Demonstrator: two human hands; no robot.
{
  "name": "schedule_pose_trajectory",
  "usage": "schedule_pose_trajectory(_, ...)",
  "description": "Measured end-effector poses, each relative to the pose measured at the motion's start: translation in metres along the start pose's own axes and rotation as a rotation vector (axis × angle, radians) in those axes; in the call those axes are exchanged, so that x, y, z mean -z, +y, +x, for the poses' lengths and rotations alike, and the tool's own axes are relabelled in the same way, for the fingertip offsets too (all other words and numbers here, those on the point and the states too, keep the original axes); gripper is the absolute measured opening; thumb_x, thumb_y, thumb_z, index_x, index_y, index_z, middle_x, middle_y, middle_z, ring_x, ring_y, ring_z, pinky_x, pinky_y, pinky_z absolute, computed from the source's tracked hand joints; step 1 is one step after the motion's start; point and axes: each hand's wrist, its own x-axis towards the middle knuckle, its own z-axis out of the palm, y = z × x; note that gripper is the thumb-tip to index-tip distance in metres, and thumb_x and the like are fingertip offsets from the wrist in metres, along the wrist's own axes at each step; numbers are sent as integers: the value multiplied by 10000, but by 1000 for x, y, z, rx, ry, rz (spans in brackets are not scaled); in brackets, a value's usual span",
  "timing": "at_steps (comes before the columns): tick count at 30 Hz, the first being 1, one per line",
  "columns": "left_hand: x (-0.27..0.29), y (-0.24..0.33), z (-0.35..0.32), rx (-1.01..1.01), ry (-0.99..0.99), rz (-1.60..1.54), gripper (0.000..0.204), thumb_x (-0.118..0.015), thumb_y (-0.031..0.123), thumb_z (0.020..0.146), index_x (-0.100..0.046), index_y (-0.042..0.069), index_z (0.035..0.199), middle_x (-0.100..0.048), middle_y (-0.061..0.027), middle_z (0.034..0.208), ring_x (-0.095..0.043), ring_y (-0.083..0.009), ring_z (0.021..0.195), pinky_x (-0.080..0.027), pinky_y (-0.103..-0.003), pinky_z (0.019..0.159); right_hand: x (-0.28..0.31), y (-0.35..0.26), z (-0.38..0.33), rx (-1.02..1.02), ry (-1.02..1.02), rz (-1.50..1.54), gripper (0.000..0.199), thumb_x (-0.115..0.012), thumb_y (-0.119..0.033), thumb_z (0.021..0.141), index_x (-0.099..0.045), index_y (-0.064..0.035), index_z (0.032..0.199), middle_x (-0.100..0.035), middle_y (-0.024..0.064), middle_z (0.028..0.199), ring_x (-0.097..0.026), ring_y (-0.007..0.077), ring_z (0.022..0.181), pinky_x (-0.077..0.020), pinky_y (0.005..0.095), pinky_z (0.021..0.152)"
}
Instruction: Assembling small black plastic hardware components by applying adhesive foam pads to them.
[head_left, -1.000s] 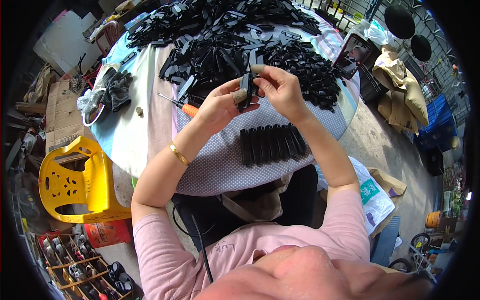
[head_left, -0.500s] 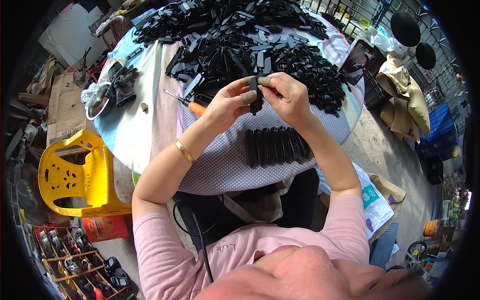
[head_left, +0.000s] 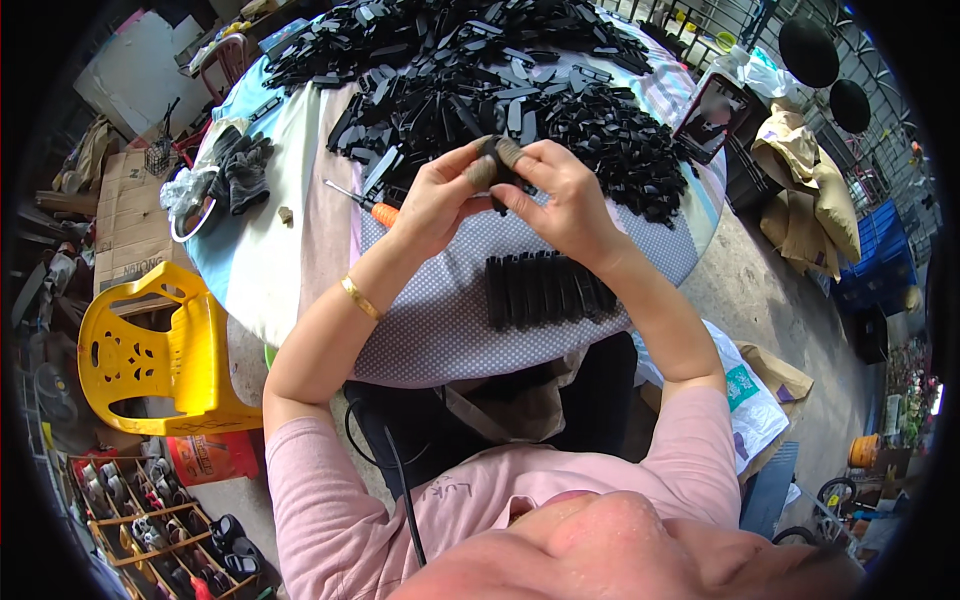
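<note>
Above the near half of the table, my left hand [head_left: 445, 203] and my right hand [head_left: 555, 193] are both closed on one small black plastic part [head_left: 499, 203]. Fingers cover most of it, and only its dark lower end and a bit between the hands show. Tan wraps cover a left-hand digit and a right-hand finger. Nearer to me lies a neat row of several black plastic pieces [head_left: 548, 290]. A screwdriver with an orange handle [head_left: 384, 214] rests left of my left hand. Beyond my hands spreads a large heap of loose black parts [head_left: 420, 115].
A cloth-covered round table [head_left: 420, 345] is in front of me. Dark gloves [head_left: 240, 168] lie at its left, a phone on a stand [head_left: 714, 115] at its right edge. A yellow plastic chair [head_left: 135, 350] stands left; paper sacks [head_left: 805, 190] sit at the right.
Both hands have shifted slightly left and the right fingers have changed their hold. The black part, upright and plainly visible before, is now mostly hidden by fingers.
</note>
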Motion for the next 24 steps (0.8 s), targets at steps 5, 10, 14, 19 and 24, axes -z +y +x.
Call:
schedule_pose_trajectory(5, -7, -12, -3, -15, -219, 152, 432, -520, 173, 922, -406, 61, 1323, -483, -104, 1234, -550, -165, 1034, -515, -275, 824, 30, -5, -10, -260, 23, 116, 309, -647, -18, 749, -604, 22, 1052, -577, 69, 807, -608, 124, 740, -513, 234, 643)
schedule_pose_trajectory(10, 5, 9, 0, -541, 48, 1297, 281, -656, 95, 746, -635, 44, 1021, -591, -127, 900, -563, -282, 850, -471, -357, 746, 83, -10, -44, -517, -187, -146, 347, -649, -31, 710, -616, -3, 1054, -545, 56, 739, -515, 97, 569, -440, 249, 540)
schedule_pose_trajectory(14, 24, 25, 2, -413, 246, 1596, 158, -635, 132, 771, -676, 21, 877, -596, -133, 840, -580, -263, 821, -468, -340, 722, 94, -17, -74, -572, -380, -192, 350, -645, -67, 691, -615, 1, 1033, -518, 80, 692, -495, 133, 516, -425, 268, 521)
schedule_pose_trajectory(19, 8, 10, -3, -192, 255, 1849, 336, -677, 292, 742, -633, 28, 945, -611, -119, 893, -553, -277, 923, -448, -372, 785, 95, -30, -79, -581, -410, -125, 297, -639, -74, 742, -616, -7, 1030, -536, 95, 707, -537, 164, 586, -440, 278, 556)
schedule_pose_trajectory(24, 10, -5, -2, -169, 295, 1961, 378, -663, 269, 752, -573, 62, 1056, -617, -90, 905, -559, -266, 934, -441, -406, 761, 94, -13, -63, -401, -412, -130, 221, -612, -118, 793, -636, 3, 977, -569, 128, 721, -555, 204, 623, -448, 306, 586)
